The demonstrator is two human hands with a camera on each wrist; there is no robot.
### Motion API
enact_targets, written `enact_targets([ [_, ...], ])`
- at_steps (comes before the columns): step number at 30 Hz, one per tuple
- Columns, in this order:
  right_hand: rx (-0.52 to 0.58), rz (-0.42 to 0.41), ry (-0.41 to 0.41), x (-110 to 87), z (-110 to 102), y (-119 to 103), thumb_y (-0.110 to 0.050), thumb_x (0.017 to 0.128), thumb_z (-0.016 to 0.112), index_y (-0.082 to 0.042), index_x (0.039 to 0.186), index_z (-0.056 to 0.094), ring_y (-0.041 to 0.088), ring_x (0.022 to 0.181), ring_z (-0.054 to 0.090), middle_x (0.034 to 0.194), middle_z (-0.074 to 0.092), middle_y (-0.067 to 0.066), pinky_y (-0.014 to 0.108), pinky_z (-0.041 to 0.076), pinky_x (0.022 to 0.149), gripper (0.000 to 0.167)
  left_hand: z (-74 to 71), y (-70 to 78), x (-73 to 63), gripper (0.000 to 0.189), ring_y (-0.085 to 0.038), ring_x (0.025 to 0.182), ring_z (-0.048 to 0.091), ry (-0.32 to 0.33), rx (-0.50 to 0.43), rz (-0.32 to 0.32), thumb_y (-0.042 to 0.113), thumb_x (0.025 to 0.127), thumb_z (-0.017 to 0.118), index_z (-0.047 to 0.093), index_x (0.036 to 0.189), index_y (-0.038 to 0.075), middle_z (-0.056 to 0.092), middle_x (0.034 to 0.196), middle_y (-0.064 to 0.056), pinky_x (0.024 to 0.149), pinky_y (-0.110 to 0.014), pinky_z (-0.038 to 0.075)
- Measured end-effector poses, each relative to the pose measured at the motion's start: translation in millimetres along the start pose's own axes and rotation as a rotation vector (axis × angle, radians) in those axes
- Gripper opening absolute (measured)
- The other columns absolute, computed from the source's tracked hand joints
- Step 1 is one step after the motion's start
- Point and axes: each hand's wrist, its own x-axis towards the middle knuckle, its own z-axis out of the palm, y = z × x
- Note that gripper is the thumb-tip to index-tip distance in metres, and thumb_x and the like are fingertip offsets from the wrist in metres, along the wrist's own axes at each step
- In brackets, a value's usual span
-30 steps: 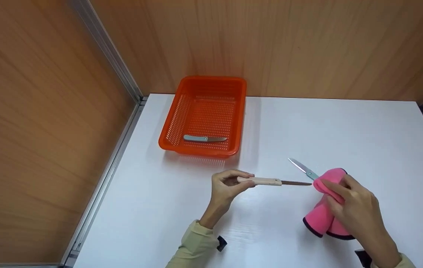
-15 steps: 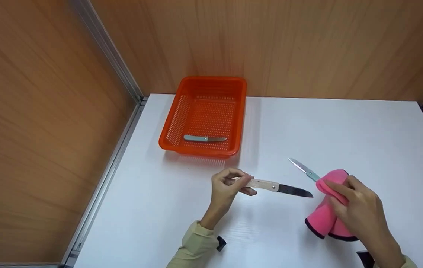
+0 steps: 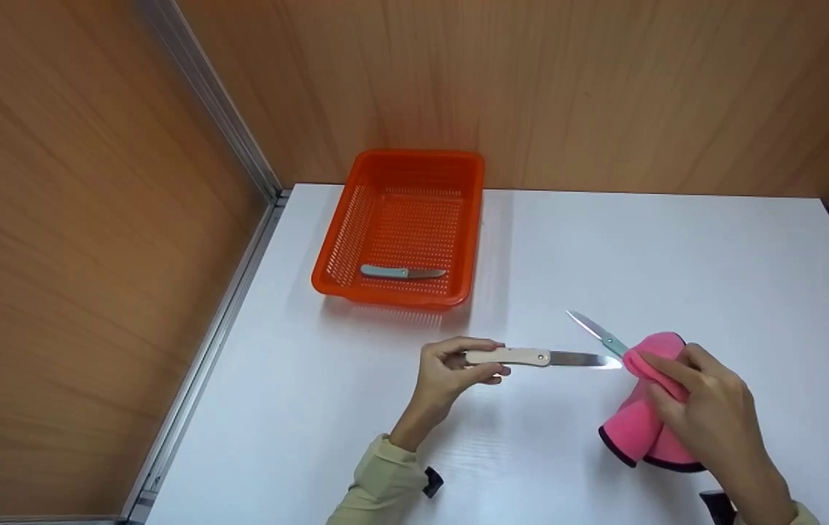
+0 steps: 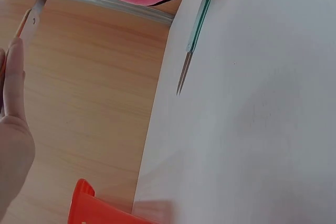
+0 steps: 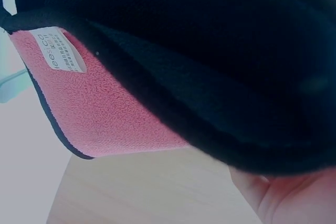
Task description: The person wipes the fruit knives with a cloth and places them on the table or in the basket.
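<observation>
My left hand (image 3: 443,375) pinches the pale handle of a knife (image 3: 516,356) between thumb and fingers, holding it above the table with the blade pointing right. In my right hand (image 3: 709,401) is a bunched pink cloth (image 3: 640,426) with dark edging, its fold close to the knife's tip; whether they touch I cannot tell. A second knife with a mint-green handle (image 3: 612,344) lies on the table behind the cloth, which hides the handle's end. The right wrist view is mostly filled by the cloth (image 5: 100,103), its dark side and a white label showing.
An orange perforated basket (image 3: 476,219) stands at the back left of the white table (image 3: 676,255), against the wooden wall (image 3: 531,87). Inside lies a knife with a light blue-grey handle (image 3: 385,272). Another wooden panel (image 3: 79,255) borders the left side.
The held knife has turned in my left hand: its blade was edge-on, then tilted and dark, and now shows a bright flat side. My right hand and the cloth have shifted slightly right.
</observation>
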Motion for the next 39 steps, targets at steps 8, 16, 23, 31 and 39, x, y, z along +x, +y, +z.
enact_targets([
  [8, -0.006, 0.017, 0.059, 9.7, -11, -8, 0.009, 0.06, 0.076, 0.001, 0.095, 0.074, 0.011, 0.053, 0.038, 0.071, 0.051, 0.008, 0.013, 0.032, 0.041, 0.036, 1.0, -0.8, 3.0, 0.033, -0.041, 0.084, 0.067, -0.015, 0.012, 0.035, -0.004, 0.078, 0.073, 0.062, 0.107, -0.017, 0.065, 0.104, -0.027, 0.073, -0.049, 0.056],
  [16, 0.023, -0.046, 0.087, 21.2, -13, -25, 0.008, 0.062, 0.072, 0.001, 0.097, 0.073, 0.008, 0.053, 0.038, 0.071, 0.051, 0.008, 0.014, 0.032, 0.042, 0.035, 8.7, -0.3, 5.7, 0.03, -0.032, 0.082, 0.069, 0.003, 0.138, 0.07, -0.002, 0.077, 0.076, 0.067, 0.104, -0.01, 0.068, 0.102, -0.02, 0.071, -0.042, 0.057],
  [23, 0.03, -0.093, 0.021, 24.3, 0, -46, 0.009, 0.059, 0.076, 0.0, 0.099, 0.073, 0.005, 0.051, 0.035, 0.07, 0.048, 0.004, 0.016, 0.033, 0.04, 0.041, 16.1, 0.1, 7.9, 0.029, -0.028, 0.083, 0.068, 0.013, 0.168, 0.101, -0.003, 0.075, 0.077, 0.068, 0.102, -0.01, 0.069, 0.1, -0.019, 0.068, -0.04, 0.058],
  [31, -0.054, -0.161, -0.095, 19.0, 20, -56, 0.01, 0.056, 0.077, -0.01, 0.097, 0.075, 0.005, 0.047, 0.031, 0.069, 0.043, 0.0, 0.016, 0.028, 0.039, 0.046, 17.1, -2.4, 7.5, 0.025, -0.035, 0.08, 0.068, 0.029, 0.13, 0.166, -0.001, 0.075, 0.078, 0.07, 0.097, -0.01, 0.07, 0.096, -0.019, 0.067, -0.043, 0.057],
  [39, -0.073, -0.207, -0.091, 16.1, 22, -51, 0.013, 0.054, 0.075, -0.012, 0.094, 0.075, 0.006, 0.046, 0.028, 0.067, 0.04, 0.001, 0.016, 0.026, 0.039, 0.048, 15.1, -2.2, 4.8, 0.022, -0.025, 0.081, 0.068, 0.035, 0.114, 0.227, -0.01, 0.072, 0.075, 0.067, 0.092, -0.014, 0.069, 0.095, -0.021, 0.063, -0.035, 0.058],
])
